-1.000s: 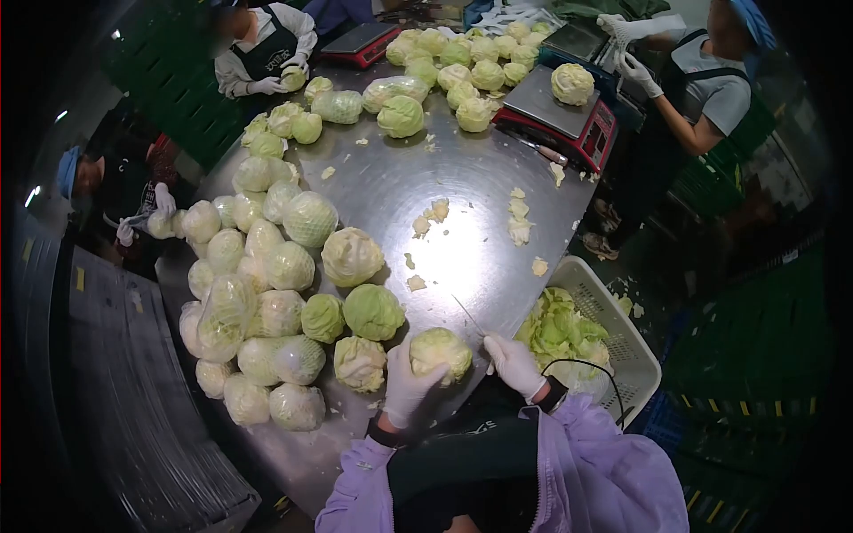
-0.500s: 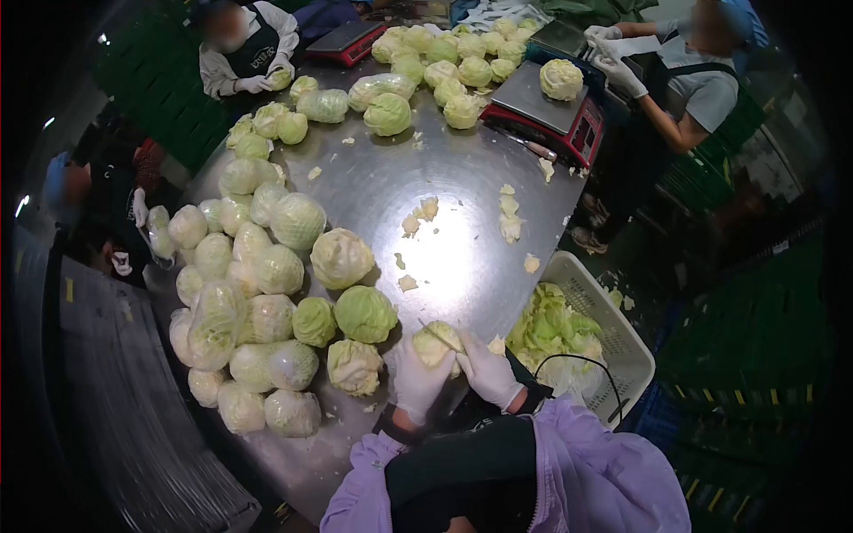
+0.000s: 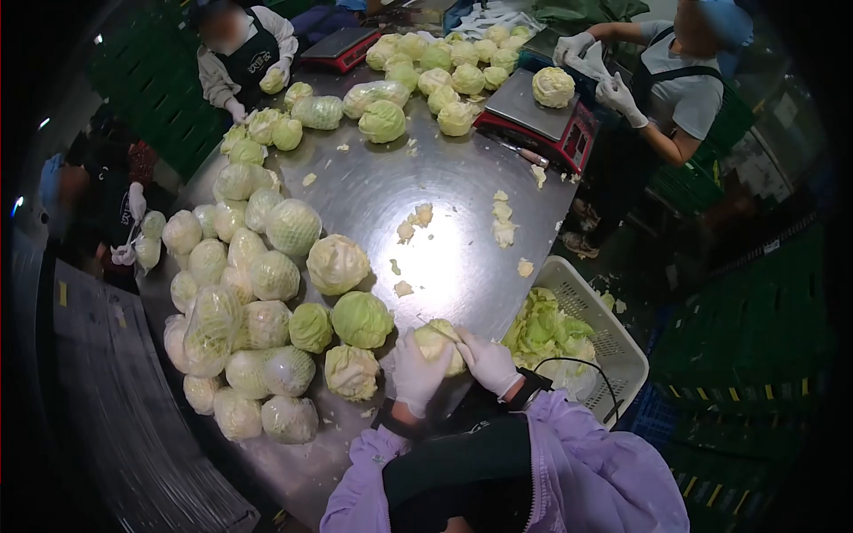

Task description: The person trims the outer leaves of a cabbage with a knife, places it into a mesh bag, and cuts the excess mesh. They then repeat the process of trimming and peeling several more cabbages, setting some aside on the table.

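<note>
A pale cabbage rests at the near edge of the metal table, between my two gloved hands. My left hand is wrapped round its left side. At its right side, my right hand has its fingers closed on the handle end of a thin knife, whose blade lies across the cabbage's top; much of the knife is hidden. Left of my hands are a ragged pale cabbage and a green cabbage.
Wrapped cabbages crowd the left of the metal table. A white basket of leaves stands at the right. A red scale bears a cabbage at the back right. Three gloved co-workers stand around.
The cabbage between my hands shows a different side, and the knife lies lower on it. The right co-worker's hands have moved apart with white netting. The view has shifted slightly.
</note>
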### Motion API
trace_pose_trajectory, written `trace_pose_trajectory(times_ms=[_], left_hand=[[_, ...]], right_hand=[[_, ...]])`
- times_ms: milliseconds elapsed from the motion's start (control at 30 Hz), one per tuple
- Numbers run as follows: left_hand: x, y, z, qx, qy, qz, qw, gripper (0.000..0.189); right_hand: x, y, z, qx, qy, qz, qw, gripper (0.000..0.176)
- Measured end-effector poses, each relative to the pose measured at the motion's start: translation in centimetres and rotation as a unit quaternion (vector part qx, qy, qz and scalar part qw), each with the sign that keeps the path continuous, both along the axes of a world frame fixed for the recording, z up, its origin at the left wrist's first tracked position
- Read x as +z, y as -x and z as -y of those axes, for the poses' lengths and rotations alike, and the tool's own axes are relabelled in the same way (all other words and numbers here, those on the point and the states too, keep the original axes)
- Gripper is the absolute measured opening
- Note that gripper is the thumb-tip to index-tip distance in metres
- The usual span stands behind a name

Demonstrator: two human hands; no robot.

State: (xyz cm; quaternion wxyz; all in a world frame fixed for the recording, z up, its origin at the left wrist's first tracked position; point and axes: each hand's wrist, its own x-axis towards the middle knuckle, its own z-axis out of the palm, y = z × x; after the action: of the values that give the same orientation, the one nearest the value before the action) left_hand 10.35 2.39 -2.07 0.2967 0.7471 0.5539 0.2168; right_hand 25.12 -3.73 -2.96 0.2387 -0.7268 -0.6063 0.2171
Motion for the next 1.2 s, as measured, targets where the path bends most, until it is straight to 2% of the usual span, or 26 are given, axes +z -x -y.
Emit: trace_pose_trajectory(times_ms=[33,233,300,467,600,700,767,800,867,933,1000,1033,1100,1133,1167,1200], left_hand=[[0.4,-0.2,-0.2,0.006,0.042,-0.004,0.999,0.076],[0.3,-0.6,-0.4,-0.005,-0.008,-0.019,1.000,0.074],[0.5,-0.7,-0.4,-0.003,0.007,-0.031,0.999,0.071],[0.4,-0.8,-0.5,-0.001,0.025,-0.045,0.999,0.068],[0.0,-0.6,-0.4,-0.014,-0.003,-0.038,0.999,0.067],[0.4,-0.7,-0.5,-0.012,0.003,-0.039,0.999,0.067],[0.4,-0.7,-0.3,-0.008,0.015,-0.048,0.999,0.067],[0.3,-0.6,-0.1,-0.013,-0.001,-0.033,0.999,0.067],[-0.4,0.1,0.1,-0.019,-0.018,-0.023,0.999,0.067],[-0.8,0.6,-0.1,-0.008,-0.010,-0.008,1.000,0.069],[-0.6,1.0,0.1,-0.022,-0.010,0.018,1.000,0.069],[-0.6,1.2,0.3,-0.038,-0.006,0.043,0.998,0.070],[-1.1,2.5,0.6,-0.076,-0.027,0.080,0.994,0.067],[-1.3,3.2,0.7,-0.110,-0.047,0.115,0.986,0.065],[-1.4,3.8,0.8,-0.114,-0.006,0.167,0.979,0.062],[-2.4,4.5,1.0,-0.116,-0.009,0.168,0.979,0.062]], right_hand=[[0.0,0.0,-0.2,-0.009,0.014,0.005,1.000,0.039],[-0.3,-0.1,-0.2,-0.034,0.019,0.004,0.999,0.037],[-0.3,-0.2,-0.1,-0.038,0.026,0.000,0.999,0.036],[-1.9,-0.9,-0.3,-0.025,-0.043,-0.057,0.997,0.035],[-3.2,-1.7,-0.4,0.002,-0.069,-0.073,0.995,0.034],[-2.5,-1.4,-0.6,-0.011,-0.048,-0.068,0.996,0.032],[-0.8,-1.2,-1.2,-0.081,0.040,-0.058,0.994,0.028],[-1.3,-1.6,-1.6,-0.081,0.037,-0.058,0.994,0.028],[-3.0,-2.4,-2.1,-0.069,-0.048,-0.111,0.990,0.025],[-1.9,-2.0,-2.5,-0.073,-0.056,-0.144,0.985,0.024],[-0.8,-1.0,-2.6,-0.042,-0.030,-0.036,0.998,0.026],[-1.4,-1.3,-2.7,-0.046,-0.030,-0.036,0.998,0.026],[-3.9,-3.2,-3.5,-0.093,0.029,-0.145,0.985,0.030],[-5.6,-4.6,-3.6,-0.093,0.025,-0.143,0.985,0.030],[-7.7,-5.9,-3.5,-0.102,0.043,-0.117,0.987,0.032],[-8.6,-6.7,-3.6,-0.110,0.060,-0.089,0.988,0.034]])
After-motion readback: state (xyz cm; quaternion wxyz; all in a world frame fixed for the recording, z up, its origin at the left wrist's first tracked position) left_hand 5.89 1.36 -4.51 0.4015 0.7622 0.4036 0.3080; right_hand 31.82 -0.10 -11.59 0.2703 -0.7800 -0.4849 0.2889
